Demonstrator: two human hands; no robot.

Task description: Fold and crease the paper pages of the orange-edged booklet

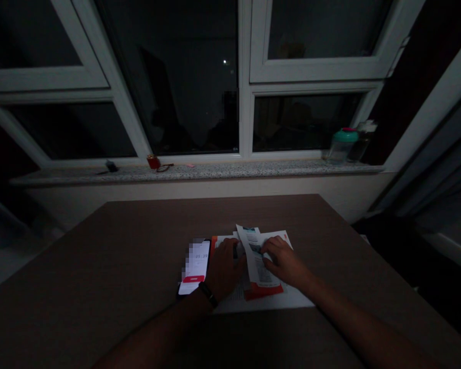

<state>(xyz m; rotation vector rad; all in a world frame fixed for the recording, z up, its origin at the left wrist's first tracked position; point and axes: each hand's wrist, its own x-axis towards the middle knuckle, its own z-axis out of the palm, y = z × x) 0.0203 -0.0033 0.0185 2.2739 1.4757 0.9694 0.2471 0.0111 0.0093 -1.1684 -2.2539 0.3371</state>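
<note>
Brown table with phone, leaflets

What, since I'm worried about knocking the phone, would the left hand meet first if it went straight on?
Probably the raised folded leaflet just ahead of the left hand; depth is hard to judge. The phone lies beside the hand, off that line.

One left hand, one right hand, one phone, one leaflet, apparently two bottles.
</note>
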